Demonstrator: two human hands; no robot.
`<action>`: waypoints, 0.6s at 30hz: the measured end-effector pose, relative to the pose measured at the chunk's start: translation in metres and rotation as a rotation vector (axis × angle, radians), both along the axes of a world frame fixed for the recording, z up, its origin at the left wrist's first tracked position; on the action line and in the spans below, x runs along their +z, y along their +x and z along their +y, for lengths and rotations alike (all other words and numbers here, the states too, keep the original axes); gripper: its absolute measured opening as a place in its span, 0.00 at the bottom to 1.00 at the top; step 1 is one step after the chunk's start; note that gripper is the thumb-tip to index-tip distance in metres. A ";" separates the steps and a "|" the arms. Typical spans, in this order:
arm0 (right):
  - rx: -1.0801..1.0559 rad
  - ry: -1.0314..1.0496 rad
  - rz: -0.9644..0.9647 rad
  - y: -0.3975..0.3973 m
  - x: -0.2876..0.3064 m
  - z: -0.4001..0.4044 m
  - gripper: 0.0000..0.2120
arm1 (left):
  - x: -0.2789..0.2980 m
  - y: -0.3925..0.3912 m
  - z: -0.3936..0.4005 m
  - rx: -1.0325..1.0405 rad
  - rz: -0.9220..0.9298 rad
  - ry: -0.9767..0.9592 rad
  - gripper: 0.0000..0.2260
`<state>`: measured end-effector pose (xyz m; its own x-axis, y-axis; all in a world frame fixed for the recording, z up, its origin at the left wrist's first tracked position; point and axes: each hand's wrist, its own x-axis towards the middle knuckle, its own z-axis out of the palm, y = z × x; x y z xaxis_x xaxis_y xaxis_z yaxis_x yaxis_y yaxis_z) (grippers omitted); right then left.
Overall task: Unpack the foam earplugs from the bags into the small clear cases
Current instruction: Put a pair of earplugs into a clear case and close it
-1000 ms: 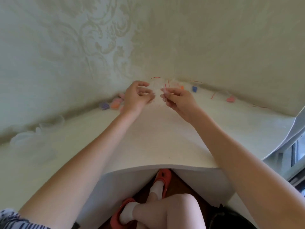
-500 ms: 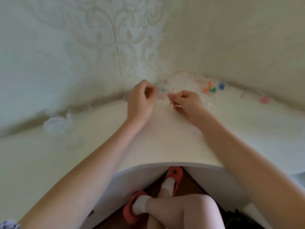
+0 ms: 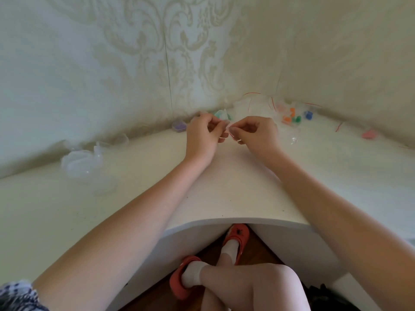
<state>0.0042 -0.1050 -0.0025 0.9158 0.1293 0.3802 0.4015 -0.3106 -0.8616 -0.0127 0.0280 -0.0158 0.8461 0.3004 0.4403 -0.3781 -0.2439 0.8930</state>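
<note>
Both hands meet above the middle of the white tabletop, near the corner of the two walls. The left hand and the right hand each have the fingers curled, and together they pinch a small clear bag with a thin red line along its edge. The bag sits between the two grips, at the fingertips, lifted a little above the tabletop. It is thin, soft plastic, almost invisible; what is inside it I cannot tell.

Behind the right hand lies a pile of more clear bags with red strips, crumpled and shiny. Beside this pile are loose earplugs, orange, green and blue, small and matte like foam. Just behind the left hand there is a small case with a purple content and a greenish one close to the wall.

Far to the left stand several empty clear cases, round and glossy, some with open lids. One pink piece lies apart on the right side.
</note>
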 end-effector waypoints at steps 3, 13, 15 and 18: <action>-0.030 0.016 0.006 0.003 -0.003 0.000 0.04 | 0.000 -0.001 0.000 0.030 -0.009 0.132 0.06; -0.054 -0.127 -0.265 -0.006 -0.008 0.009 0.03 | 0.006 -0.004 -0.006 0.125 0.001 0.449 0.09; -0.066 -0.136 -0.281 -0.007 -0.008 0.010 0.03 | 0.006 -0.004 -0.005 0.126 0.018 0.450 0.07; -0.095 -0.247 -0.304 -0.006 -0.007 0.007 0.04 | 0.005 -0.004 -0.004 0.074 0.071 0.356 0.08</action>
<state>-0.0022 -0.0980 -0.0099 0.7789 0.1709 0.6034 0.5859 -0.5414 -0.6030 -0.0165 0.0241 -0.0104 0.8601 0.2009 0.4689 -0.2875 -0.5683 0.7709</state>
